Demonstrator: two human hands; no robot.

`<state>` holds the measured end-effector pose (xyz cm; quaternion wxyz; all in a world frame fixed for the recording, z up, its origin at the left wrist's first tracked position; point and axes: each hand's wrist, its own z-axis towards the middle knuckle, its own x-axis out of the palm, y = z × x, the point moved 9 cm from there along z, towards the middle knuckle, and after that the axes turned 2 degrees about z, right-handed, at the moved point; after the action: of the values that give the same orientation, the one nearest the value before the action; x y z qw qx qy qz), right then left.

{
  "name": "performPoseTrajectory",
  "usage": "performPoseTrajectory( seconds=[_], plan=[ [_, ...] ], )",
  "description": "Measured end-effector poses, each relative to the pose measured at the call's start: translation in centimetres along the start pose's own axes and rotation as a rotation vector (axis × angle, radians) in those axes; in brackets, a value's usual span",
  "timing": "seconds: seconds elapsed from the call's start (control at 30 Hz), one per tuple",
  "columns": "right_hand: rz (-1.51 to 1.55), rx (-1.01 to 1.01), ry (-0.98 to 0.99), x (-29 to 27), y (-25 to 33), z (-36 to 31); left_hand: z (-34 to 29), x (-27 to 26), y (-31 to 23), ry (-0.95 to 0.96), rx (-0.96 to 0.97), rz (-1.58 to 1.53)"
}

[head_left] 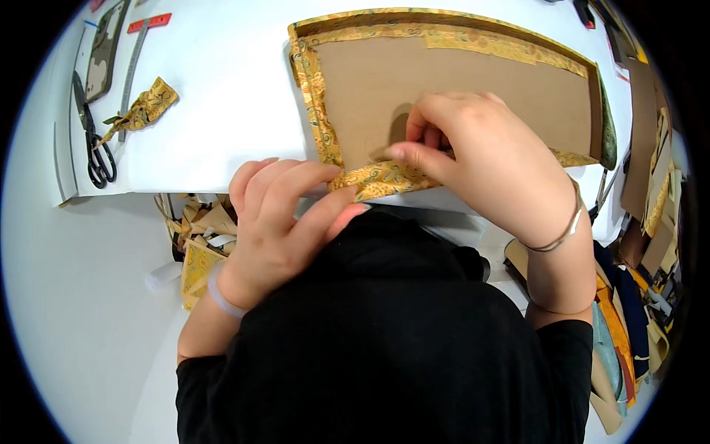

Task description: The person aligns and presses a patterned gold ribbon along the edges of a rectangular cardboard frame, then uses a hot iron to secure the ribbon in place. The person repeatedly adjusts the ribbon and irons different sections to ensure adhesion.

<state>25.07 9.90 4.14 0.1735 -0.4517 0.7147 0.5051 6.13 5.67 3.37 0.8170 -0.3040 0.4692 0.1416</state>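
Observation:
A shallow tray-like box (pixel 458 92) with a plain brown inside lies on the white table in front of me. Gold patterned brocade fabric (pixel 384 177) covers its rim and folds over the inner walls. At the near left corner, my left hand (pixel 285 203) grips the covered wall, with fingertips on the fabric and the thumb low on the outside. My right hand (pixel 473 140) is curled above the near wall, its thumb and fingers closed at the brocade's inner edge. What lies beneath its palm is hidden.
On the table's left are black-handled scissors (pixel 100 159), a phone (pixel 106 55), a metal ruler (pixel 133 74), a red ruler-like piece (pixel 149 23) and a crumpled brocade scrap (pixel 151 106). Fabric and board offcuts (pixel 617 333) are heaped at the right; more scraps (pixel 203 229) lie below the table's left edge.

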Motion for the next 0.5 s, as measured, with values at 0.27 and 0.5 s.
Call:
performPoseTrajectory(
  seconds=[0.27,0.5],
  plan=[
    [-0.034,-0.137,0.02,2.2,1.3,1.4,0.7,-0.4,1.8,0.048,0.034,0.01],
    [-0.068,-0.169,-0.087,2.0,2.7,0.9,0.3,-0.7,1.5,0.006,0.111,0.021]
  ],
)
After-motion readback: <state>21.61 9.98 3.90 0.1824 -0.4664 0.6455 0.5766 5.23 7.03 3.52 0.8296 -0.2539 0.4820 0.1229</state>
